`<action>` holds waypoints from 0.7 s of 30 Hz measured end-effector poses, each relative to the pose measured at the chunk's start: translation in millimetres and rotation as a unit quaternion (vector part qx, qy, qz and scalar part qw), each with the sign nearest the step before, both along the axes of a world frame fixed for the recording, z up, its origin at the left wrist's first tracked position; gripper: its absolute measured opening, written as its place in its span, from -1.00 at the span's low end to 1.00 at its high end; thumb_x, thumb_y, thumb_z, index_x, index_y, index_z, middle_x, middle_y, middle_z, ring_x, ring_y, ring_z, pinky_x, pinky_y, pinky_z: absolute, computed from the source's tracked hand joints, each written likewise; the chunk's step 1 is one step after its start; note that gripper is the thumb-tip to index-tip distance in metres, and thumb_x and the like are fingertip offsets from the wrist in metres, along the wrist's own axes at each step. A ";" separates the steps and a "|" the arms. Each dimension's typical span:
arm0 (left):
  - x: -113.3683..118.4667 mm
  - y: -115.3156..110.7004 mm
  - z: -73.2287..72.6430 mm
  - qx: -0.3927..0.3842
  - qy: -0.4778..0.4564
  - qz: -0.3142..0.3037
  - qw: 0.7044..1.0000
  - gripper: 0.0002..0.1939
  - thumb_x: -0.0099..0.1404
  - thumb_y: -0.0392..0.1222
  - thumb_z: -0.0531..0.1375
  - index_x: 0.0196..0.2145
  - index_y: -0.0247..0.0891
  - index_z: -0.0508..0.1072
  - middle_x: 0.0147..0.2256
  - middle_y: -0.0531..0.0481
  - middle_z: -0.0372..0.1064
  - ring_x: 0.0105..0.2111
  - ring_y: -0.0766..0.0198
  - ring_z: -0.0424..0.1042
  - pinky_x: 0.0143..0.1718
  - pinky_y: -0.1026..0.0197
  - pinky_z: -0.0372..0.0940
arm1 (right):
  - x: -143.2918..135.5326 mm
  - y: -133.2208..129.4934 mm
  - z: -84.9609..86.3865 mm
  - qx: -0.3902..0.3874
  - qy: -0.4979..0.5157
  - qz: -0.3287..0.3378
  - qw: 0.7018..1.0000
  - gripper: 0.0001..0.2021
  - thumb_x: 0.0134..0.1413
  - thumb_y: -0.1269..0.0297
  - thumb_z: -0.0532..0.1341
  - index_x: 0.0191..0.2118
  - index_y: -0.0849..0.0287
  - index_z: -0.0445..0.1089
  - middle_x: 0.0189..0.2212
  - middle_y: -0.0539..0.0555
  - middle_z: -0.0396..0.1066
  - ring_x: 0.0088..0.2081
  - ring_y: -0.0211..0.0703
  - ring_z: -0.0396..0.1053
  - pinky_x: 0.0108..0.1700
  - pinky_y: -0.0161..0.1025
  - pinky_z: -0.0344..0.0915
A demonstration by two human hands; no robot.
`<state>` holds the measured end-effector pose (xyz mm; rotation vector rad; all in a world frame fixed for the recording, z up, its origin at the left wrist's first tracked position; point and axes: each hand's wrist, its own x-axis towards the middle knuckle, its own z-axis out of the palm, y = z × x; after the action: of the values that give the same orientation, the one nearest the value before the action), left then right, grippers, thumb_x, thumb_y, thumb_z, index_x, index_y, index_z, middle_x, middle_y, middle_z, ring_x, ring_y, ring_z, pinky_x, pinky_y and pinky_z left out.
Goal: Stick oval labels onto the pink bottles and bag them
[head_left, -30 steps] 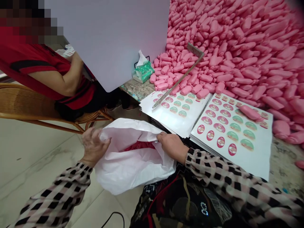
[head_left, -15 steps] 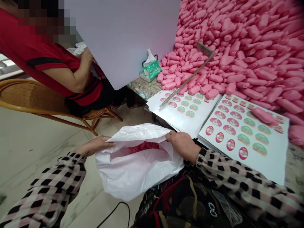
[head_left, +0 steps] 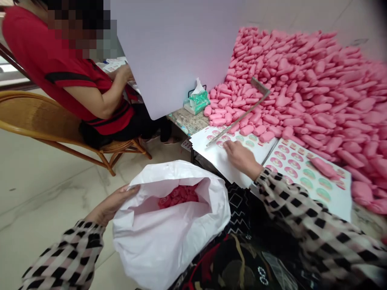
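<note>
The white bag gapes open beside the wearer's lap, off the near side of the table, with red-pink pieces lying inside. At its rim the left hand has the edge pinched between thumb and fingers. The right hand is away from the bag, reaching over the left stack of printed sheets; from where I stand I can't tell whether its fingers are apart or closed, or whether they touch the paper. Next to that stack lies a second one, patterned with round and oval stickers in pink and green, and one pink piece rests on it. A metal square lies slantwise, its long arm running from the heap onto the left stack. The heap of pink pieces spreads wide over the far and right side. By its left edge, on the worn, stained tabletop, sits a green tissue pack, in front of a big pale panel. Past the panel, a person in a red shirt sits on a cane chair, on a floor of pale, veined tiles.
</note>
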<state>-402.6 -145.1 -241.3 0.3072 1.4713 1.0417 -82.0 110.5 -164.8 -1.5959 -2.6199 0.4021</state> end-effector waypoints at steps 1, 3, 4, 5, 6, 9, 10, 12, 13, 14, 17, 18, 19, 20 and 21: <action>0.2 1.9 0.2 0.002 0.003 0.006 1.000 -0.63 -0.04 -0.06 0.37 -0.31 -0.29 0.44 -0.44 -0.08 0.49 -0.49 0.20 0.47 -0.43 0.24 0.37 | 8.8 10.5 -3.1 0.020 -0.036 -0.033 0.999 -0.58 0.26 0.08 -0.14 0.02 0.15 0.28 -0.14 0.25 0.29 -0.19 0.01 0.31 -0.22 -0.15 0.20; 1.7 6.0 3.2 0.001 0.011 0.016 1.000 -0.62 -0.08 -0.07 0.38 -0.32 -0.30 0.43 -0.45 -0.07 0.49 -0.51 0.22 0.46 -0.46 0.27 0.36 | 22.0 22.8 -8.2 0.056 -0.092 -0.071 0.992 -0.62 0.25 0.15 -0.10 0.03 0.15 0.29 -0.12 0.29 0.27 -0.12 0.13 0.27 -0.17 -0.04 0.17; 2.9 7.9 5.1 0.002 0.016 0.021 1.000 -0.61 -0.09 -0.07 0.39 -0.32 -0.30 0.43 -0.46 -0.06 0.49 -0.52 0.23 0.45 -0.46 0.28 0.35 | 24.7 22.8 -9.3 0.082 -0.109 -0.074 0.988 -0.63 0.24 0.17 -0.07 0.03 0.15 0.31 -0.10 0.31 0.26 -0.07 0.19 0.22 -0.13 0.04 0.14; 4.0 9.7 7.0 0.006 0.021 0.026 0.999 -0.61 -0.09 -0.07 0.39 -0.33 -0.31 0.43 -0.47 -0.06 0.48 -0.52 0.24 0.44 -0.47 0.28 0.35 | 24.3 18.2 -9.0 0.114 -0.112 -0.067 0.985 -0.63 0.24 0.16 -0.06 0.02 0.14 0.32 -0.07 0.32 0.25 -0.03 0.25 0.18 -0.09 0.12 0.09; 5.0 11.2 8.5 0.010 0.025 0.029 0.999 -0.60 -0.10 -0.08 0.39 -0.32 -0.31 0.43 -0.47 -0.05 0.48 -0.52 0.24 0.44 -0.46 0.28 0.35 | 20.8 9.1 -7.9 0.144 -0.102 -0.043 0.983 -0.63 0.23 0.14 -0.05 0.02 0.14 0.33 -0.04 0.31 0.24 0.00 0.27 0.14 -0.06 0.17 0.05; 5.6 12.3 9.2 0.031 0.026 0.035 0.999 -0.59 -0.10 -0.10 0.39 -0.29 -0.30 0.43 -0.42 -0.05 0.49 -0.48 0.23 0.45 -0.43 0.27 0.35 | -2.8 -34.7 -5.4 0.140 -0.001 0.125 0.982 -0.54 0.17 0.06 0.03 0.11 0.19 0.22 0.00 0.27 0.23 0.00 0.14 0.16 -0.01 0.02 0.08; 4.7 11.3 8.3 0.037 0.025 0.036 0.998 -0.58 -0.11 -0.11 0.39 -0.27 -0.30 0.43 -0.41 -0.04 0.49 -0.48 0.23 0.45 -0.43 0.27 0.35 | -12.1 -49.8 -7.2 0.093 0.029 0.190 0.977 -0.45 0.13 0.06 0.09 0.18 0.25 0.11 0.01 0.28 0.22 -0.02 0.05 0.19 -0.02 -0.09 0.13; 1.3 7.1 5.5 0.045 0.026 0.039 0.998 -0.55 -0.13 -0.12 0.40 -0.26 -0.29 0.44 -0.41 -0.03 0.49 -0.49 0.24 0.44 -0.44 0.28 0.34 | -28.1 -71.1 -16.0 0.044 0.031 0.227 0.972 -0.48 0.09 0.19 0.12 0.14 0.34 0.13 -0.05 0.29 0.27 -0.10 -0.01 0.26 -0.09 -0.18 0.19; -1.1 4.1 3.9 0.046 0.028 0.035 0.998 -0.53 -0.14 -0.12 0.41 -0.25 -0.29 0.44 -0.41 -0.03 0.49 -0.49 0.24 0.44 -0.45 0.28 0.34 | -33.9 -75.8 -22.2 0.029 0.022 0.228 0.973 -0.61 0.10 0.30 0.09 0.05 0.34 0.23 -0.13 0.27 0.32 -0.14 -0.04 0.29 -0.10 -0.20 0.19; -3.7 0.7 2.2 0.045 0.031 0.023 0.998 -0.52 -0.15 -0.10 0.41 -0.24 -0.30 0.45 -0.40 -0.04 0.49 -0.49 0.23 0.44 -0.44 0.27 0.34 | -38.2 -76.2 -28.7 0.013 0.021 0.223 0.975 -0.71 0.09 0.39 0.05 -0.07 0.31 0.31 -0.20 0.23 0.36 -0.18 -0.06 0.31 -0.13 -0.21 0.19; -11.4 -8.3 -1.9 0.033 0.060 -0.058 0.996 -0.42 -0.14 -0.05 0.39 -0.14 -0.30 0.44 -0.29 -0.10 0.49 -0.38 0.15 0.47 -0.36 0.23 0.35 | -44.9 -60.4 -45.7 -0.085 0.112 0.206 0.968 -0.77 0.00 0.53 -0.02 -0.34 0.21 0.36 -0.38 0.09 0.40 -0.30 -0.16 0.33 -0.23 -0.28 0.19; -13.3 -9.9 -2.7 0.024 0.084 -0.091 0.992 -0.37 -0.14 -0.03 0.39 -0.09 -0.29 0.42 -0.23 -0.11 0.48 -0.33 0.12 0.47 -0.32 0.20 0.36 | -46.4 -53.3 -49.6 -0.129 0.170 0.200 0.956 -0.77 -0.03 0.53 -0.03 -0.35 0.20 0.34 -0.40 0.05 0.39 -0.32 -0.19 0.33 -0.27 -0.31 0.20; -14.5 -10.4 -3.0 0.013 0.121 -0.118 0.986 -0.32 -0.14 -0.01 0.38 -0.04 -0.28 0.40 -0.17 -0.12 0.46 -0.27 0.09 0.46 -0.26 0.18 0.35 | -47.8 -47.0 -52.3 -0.170 0.228 0.193 0.939 -0.77 -0.06 0.52 -0.02 -0.35 0.19 0.33 -0.41 0.01 0.38 -0.35 -0.22 0.32 -0.31 -0.33 0.20; -15.0 -9.9 -2.7 0.004 0.172 -0.139 0.975 -0.29 -0.12 0.01 0.37 0.01 -0.25 0.37 -0.11 -0.13 0.44 -0.20 0.06 0.44 -0.18 0.14 0.34 | -49.4 -42.4 -54.1 -0.201 0.279 0.185 0.921 -0.78 -0.08 0.50 -0.02 -0.33 0.18 0.31 -0.42 -0.01 0.37 -0.36 -0.23 0.31 -0.33 -0.35 0.20; -14.8 -8.6 -1.7 0.004 0.236 -0.149 0.960 -0.26 -0.09 0.03 0.35 0.06 -0.22 0.33 -0.05 -0.12 0.40 -0.13 0.03 0.41 -0.10 0.10 0.30 | -51.2 -39.8 -54.9 -0.221 0.318 0.177 0.905 -0.79 -0.08 0.47 0.00 -0.32 0.18 0.31 -0.42 -0.02 0.35 -0.37 -0.24 0.29 -0.34 -0.35 0.20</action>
<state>-417.4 -153.7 -243.0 0.8019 1.7742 0.7584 -133.2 70.7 -219.7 -0.8036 -2.3544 1.3558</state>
